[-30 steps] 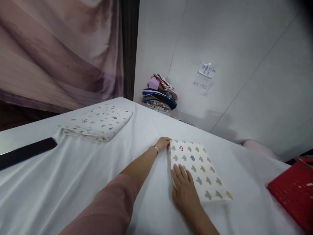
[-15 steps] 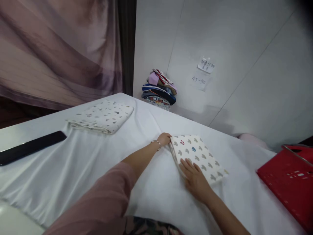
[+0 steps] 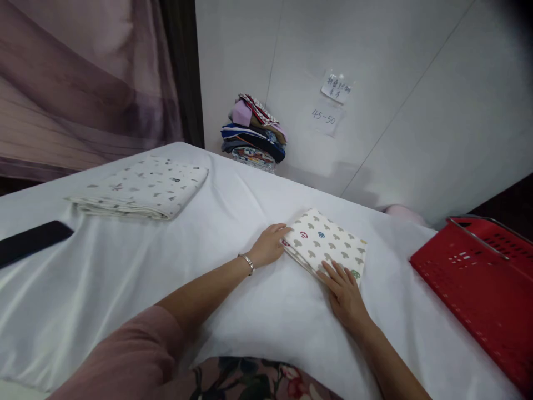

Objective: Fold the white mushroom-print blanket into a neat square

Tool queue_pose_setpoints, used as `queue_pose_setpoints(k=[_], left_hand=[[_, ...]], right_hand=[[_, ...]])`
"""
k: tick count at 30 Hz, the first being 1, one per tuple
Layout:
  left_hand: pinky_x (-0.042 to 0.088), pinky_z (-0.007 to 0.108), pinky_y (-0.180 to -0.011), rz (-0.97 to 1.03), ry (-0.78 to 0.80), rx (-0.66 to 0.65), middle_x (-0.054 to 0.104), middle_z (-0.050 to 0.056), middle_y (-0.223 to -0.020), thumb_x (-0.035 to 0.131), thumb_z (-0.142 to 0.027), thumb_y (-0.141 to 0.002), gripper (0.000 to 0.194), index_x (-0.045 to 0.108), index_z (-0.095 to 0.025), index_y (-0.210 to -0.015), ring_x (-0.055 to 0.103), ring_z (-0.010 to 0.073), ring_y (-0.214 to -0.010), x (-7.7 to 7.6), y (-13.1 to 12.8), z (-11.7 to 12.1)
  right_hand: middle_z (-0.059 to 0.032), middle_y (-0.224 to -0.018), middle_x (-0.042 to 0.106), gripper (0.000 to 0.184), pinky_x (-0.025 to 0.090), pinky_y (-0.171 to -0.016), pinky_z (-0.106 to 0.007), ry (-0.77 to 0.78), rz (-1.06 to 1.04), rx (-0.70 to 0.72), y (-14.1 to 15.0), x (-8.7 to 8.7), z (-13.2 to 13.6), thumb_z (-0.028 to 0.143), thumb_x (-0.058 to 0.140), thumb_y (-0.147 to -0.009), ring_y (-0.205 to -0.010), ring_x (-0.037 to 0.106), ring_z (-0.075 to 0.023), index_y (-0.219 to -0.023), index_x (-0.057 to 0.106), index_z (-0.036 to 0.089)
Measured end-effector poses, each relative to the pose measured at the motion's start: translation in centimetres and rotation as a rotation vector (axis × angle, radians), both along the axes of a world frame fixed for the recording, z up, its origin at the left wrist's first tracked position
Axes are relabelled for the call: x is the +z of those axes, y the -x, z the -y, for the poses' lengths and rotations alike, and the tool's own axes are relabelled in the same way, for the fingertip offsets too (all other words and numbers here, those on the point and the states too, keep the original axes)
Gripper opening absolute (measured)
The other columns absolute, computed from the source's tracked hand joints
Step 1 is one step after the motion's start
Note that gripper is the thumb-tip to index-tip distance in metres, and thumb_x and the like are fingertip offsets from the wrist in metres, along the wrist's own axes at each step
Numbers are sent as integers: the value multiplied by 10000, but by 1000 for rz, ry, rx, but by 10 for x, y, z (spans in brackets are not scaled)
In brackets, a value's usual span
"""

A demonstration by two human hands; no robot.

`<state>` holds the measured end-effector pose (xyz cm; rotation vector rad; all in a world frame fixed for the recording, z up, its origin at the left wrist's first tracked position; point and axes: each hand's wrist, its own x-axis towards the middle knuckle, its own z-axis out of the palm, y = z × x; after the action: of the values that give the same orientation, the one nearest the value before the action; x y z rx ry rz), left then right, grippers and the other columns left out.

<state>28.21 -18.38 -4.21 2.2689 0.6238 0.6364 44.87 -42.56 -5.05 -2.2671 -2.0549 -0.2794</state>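
A folded white cloth [image 3: 333,239] printed with grey-brown mushrooms and a few red, blue and green ones lies on the white-covered table. My left hand [image 3: 266,246], with a silver bracelet at its wrist, is at the cloth's left corner. Its fingers seem closed over that corner, and the thumb is mostly hidden. My right hand [image 3: 345,294] lies open on the near edge of the cloth, fingers spread and pressing flat. Farther left rests a second folded white cloth [image 3: 141,186] with small grey prints, apart from both hands.
A red perforated basket [image 3: 470,278] with metal handles stands at the right. At the left edge lies a flat black object [image 3: 35,241]. Beyond the table, a stack of folded clothes [image 3: 255,133] stands by the wall, near two paper signs [image 3: 333,103]. A curtain [image 3: 83,83] hangs at the left.
The mushroom-print cloth has turned counterclockwise, its right end swinging away from me. My right hand has stayed flat on its near side. The view has shifted, showing more of the red basket.
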Motion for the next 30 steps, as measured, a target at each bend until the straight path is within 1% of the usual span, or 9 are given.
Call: queue_pose_setpoints(k=[4, 6, 8, 11, 14, 17, 20, 24, 30], left_hand=[[230, 389, -1036, 15, -367, -227, 340, 54, -1400, 460, -4, -684, 614, 461, -251, -1246, 249, 228, -1298, 2, 1, 11], [214, 409, -1034, -10, -465, -306, 331, 48, -1411, 450, -2, -712, 578, 476, -262, -1227, 223, 232, -1312, 1, -3, 11], [212, 428, -1027, -28, -502, -344, 362, 54, -1394, 472, -53, -761, 511, 478, -268, -1224, 249, 241, -1300, -1, -7, 8], [240, 435, -1005, -51, -529, -350, 406, 56, -1366, 481, -136, -820, 432, 471, -271, -1230, 292, 239, -1276, -7, -11, 3], [276, 422, -990, -74, -582, -325, 398, 50, -1373, 433, -173, -867, 392, 451, -262, -1248, 289, 223, -1277, -10, -11, 1], [262, 439, -1009, -102, -662, -311, 401, 58, -1369, 425, -193, -877, 376, 447, -248, -1248, 294, 222, -1275, -8, -10, 3], [202, 454, -1052, -136, -762, -310, 396, 65, -1374, 428, -118, -848, 412, 447, -225, -1246, 282, 218, -1287, -2, -12, 5], [156, 451, -1077, -154, -845, -331, 394, 59, -1379, 382, -52, -832, 473, 418, -210, -1277, 296, 204, -1283, 1, -22, 5], [162, 450, -1073, -148, -857, -318, 487, 62, -1289, 383, -16, -791, 552, 385, -208, -1309, 402, 194, -1188, -1, -34, -1]], right_hand=[[3, -1431, 321, 635, 173, -1057, -475, -30, 15, -9, 0, -1, 0, 0, 356, -724, -1348, 159, -218, -1293, 453, 266], [1, -1430, 323, 626, 168, -1060, -473, -36, 17, -10, 0, -2, 1, 2, 354, -731, -1347, 164, -218, -1291, 456, 262], [-2, -1433, 316, 626, 164, -1061, -478, -43, 18, -3, 0, -2, 1, 3, 355, -731, -1346, 168, -221, -1295, 450, 259], [-17, -1429, 325, 636, 177, -1061, -480, -87, 16, 27, -1, -4, 1, 8, 358, -739, -1342, 184, -219, -1331, 397, 239], [-46, -1410, 358, 603, 206, -1059, -469, -155, 20, 46, -2, -7, 0, 48, 363, -797, -1332, 215, -214, -1376, 309, 203], [-95, -1414, 342, 562, 244, -1044, -472, -243, 38, -10, -1, -11, -2, 133, 389, -852, -1320, 248, -234, -1396, 256, 179], [-123, -1403, 353, 556, 269, -1024, -488, -291, 63, -89, -1, -16, -2, 189, 416, -863, -1308, 274, -263, -1395, 257, 175], [-108, -1400, 363, 579, 285, -1014, -497, -222, 76, -124, -3, -19, -3, 126, 408, -823, -1302, 281, -272, -1386, 283, 181], [-108, -1434, 297, 730, 296, -1016, -509, -82, 54, -147, -4, -17, -8, -1, 371, -689, -1317, 242, -277, -1395, 267, 155]])
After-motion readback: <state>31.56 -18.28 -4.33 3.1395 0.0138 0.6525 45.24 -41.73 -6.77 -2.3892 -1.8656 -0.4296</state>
